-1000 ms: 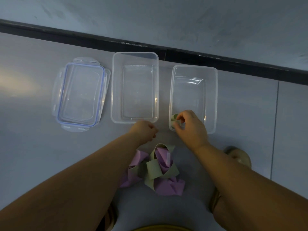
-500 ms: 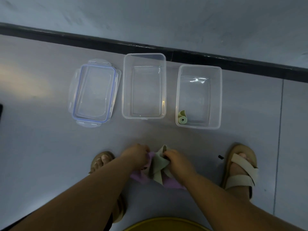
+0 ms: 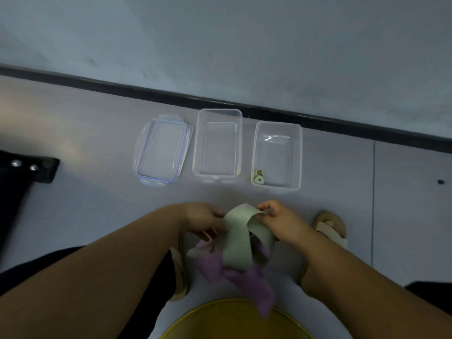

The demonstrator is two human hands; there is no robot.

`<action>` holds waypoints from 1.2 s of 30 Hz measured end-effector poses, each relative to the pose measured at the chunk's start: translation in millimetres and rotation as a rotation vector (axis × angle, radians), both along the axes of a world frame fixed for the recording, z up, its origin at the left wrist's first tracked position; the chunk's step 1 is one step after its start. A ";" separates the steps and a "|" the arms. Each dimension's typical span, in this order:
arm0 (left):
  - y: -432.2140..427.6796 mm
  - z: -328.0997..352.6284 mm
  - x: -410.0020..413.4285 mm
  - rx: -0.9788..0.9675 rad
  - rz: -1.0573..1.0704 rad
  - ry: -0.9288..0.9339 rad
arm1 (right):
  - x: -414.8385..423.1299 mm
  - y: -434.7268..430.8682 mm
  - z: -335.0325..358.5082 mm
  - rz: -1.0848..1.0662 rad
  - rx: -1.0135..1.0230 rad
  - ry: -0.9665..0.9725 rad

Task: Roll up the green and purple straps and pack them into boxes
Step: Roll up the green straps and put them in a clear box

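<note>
Items on the floor (image 3: pixel 97 211), each placed relative to the middle box (image 3: pixel 219 111). To its left lies a blue-sealed lid (image 3: pixel 162 150). To its right stands a second box (image 3: pixel 298 155) holding a rolled green strap (image 3: pixel 258 179) in its near left corner. Nearer the person than the middle box, the left hand (image 3: pixel 203 217) and right hand (image 3: pixel 281 221) each close their grip on a loose green strap (image 3: pixel 238 241), raised above a heaped purple strap (image 3: pixel 244 277).
</note>
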State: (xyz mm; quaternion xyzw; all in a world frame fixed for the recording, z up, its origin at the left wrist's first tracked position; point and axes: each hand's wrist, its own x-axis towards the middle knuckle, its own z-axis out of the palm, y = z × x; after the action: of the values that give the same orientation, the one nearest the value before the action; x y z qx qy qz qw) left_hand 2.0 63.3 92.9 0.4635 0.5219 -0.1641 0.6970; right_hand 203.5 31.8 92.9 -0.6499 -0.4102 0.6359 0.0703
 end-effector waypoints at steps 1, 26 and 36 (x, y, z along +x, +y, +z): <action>-3.7 15.6 1.7 0.035 0.048 -0.010 | 4.5 -1.1 12.9 0.016 0.035 -0.030; -99.3 157.9 23.5 0.315 0.719 -0.260 | 18.9 -62.3 168.1 -0.503 0.001 0.571; -80.0 146.1 26.4 0.477 0.722 -0.123 | -2.1 -34.4 144.5 -0.744 -0.099 0.593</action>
State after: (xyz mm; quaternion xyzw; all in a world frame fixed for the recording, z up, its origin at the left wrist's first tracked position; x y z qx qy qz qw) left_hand 28.4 -16.7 239.0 0.4082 0.6313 0.2430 0.6130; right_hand 201.4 -2.6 237.3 -0.5458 -0.0810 0.7443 0.3763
